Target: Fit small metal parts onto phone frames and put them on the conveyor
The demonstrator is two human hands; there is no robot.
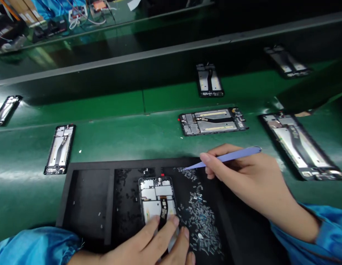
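Note:
My left hand [160, 243] lies over the lower half of an opened phone [156, 191], its fingers across the phone's silver inner plate and black ribbon cable; the thumb is hidden. Beneath the phone is a black compartment tray [109, 206]. Purple tweezers [228, 156] are pinched in my right hand [239, 173], with their tips down at the top of the tray's right compartment. Small clear and silvery pieces [204, 221] are heaped there, too small to name. Tiny dark pieces [124, 191] are scattered in the middle compartment.
More opened phones lie on the green bench: two on the left [60, 149] [7, 110], another just beyond the tray [213, 121], one farther back [209, 80], and two on the right [300, 145] [287, 62]. A long grey rail [138, 57] crosses behind. Cables [89, 22] lie at the far left.

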